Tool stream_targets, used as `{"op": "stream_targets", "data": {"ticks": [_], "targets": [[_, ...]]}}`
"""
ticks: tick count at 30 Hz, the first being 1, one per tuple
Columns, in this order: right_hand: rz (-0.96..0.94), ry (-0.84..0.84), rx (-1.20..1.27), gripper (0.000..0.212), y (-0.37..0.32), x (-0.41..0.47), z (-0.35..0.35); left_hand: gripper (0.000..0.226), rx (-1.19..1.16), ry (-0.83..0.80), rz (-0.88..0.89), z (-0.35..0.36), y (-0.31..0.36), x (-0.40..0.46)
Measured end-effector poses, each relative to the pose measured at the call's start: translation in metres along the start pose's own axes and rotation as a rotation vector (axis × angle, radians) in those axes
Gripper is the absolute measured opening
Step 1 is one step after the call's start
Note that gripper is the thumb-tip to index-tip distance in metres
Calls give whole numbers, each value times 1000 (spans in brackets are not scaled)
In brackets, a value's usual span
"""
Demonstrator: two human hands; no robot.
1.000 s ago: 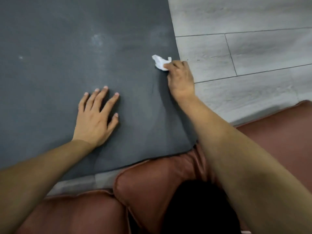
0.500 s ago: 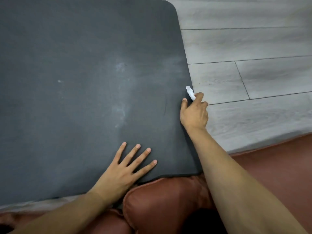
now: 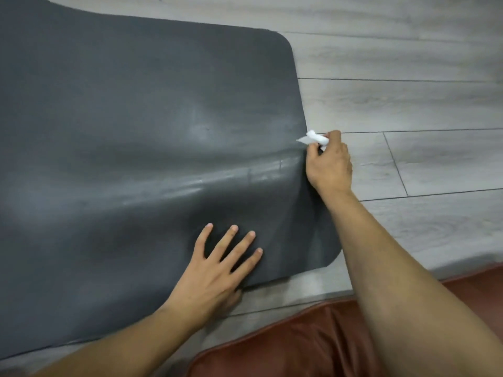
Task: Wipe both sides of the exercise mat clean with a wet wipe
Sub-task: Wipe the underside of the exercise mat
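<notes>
Mat (image 3: 136, 131): grey, on the floor (image 3: 408, 104), right edge lifted. My right hand (image 3: 329, 164) pinches that edge together with the wet wipe (image 3: 313, 137); my left hand (image 3: 217, 270) lies flat, fingers spread, pressing the mat. Risk: the wipe dropping, or the edge slipping from the shared pinch.

Soft, even indoor light. A pale sheen glares along the raised fold of the mat (image 3: 217, 180). Faint shadows sit under both arms. Wide-angle bending curves the floor (image 3: 408, 77) lines; edges look slightly smeared.
</notes>
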State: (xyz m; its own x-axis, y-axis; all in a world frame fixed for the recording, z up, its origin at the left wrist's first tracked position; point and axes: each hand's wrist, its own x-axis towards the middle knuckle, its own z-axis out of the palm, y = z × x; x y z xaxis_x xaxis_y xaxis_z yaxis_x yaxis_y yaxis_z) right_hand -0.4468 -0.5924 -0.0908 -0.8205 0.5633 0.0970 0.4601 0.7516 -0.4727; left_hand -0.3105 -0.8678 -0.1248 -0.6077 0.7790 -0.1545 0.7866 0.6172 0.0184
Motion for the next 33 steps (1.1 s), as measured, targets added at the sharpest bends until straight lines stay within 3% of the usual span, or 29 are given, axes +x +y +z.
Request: {"op": "stream_targets", "data": {"ticks": [4,5,8,10,13,15,19,22,26,28,30,33], "targets": [[195,-374,-110,43,25,2,-19,89,-110,39,88,-13,-19,-17],[221,-404,-142,42,30,0,-21,89,-110,39,102,-13,-25,-18],[301,-237,65,32,28,8,-14,92,-116,-47,99,-9,-37,-15],[507,-225,337,36,15,32,1,97,-124,-81,97,-4,-40,-11],[622,-387,549,46,2,66,27,97,-134,-96,77,2,-37,-6],[645,-397,632,48,-10,75,31,89,-153,-90,59,0,-38,-2],[683,-552,707,33,-16,91,38,66,-145,83,-62,-5,-48,12],[495,-337,519,32,-15,89,48,62,-126,212,-291,-9,-68,35],[-197,34,332,14,-45,88,13,69,-158,246,-471,-16,-90,68],[-425,240,351,11,-61,96,-9,71,-157,321,-498,-20,-92,79],[-451,329,358,15,-57,110,-10,72,-124,357,-498,-24,-94,90],[-221,116,219,24,-27,123,20,70,-114,220,-475,-11,-97,114]]}}
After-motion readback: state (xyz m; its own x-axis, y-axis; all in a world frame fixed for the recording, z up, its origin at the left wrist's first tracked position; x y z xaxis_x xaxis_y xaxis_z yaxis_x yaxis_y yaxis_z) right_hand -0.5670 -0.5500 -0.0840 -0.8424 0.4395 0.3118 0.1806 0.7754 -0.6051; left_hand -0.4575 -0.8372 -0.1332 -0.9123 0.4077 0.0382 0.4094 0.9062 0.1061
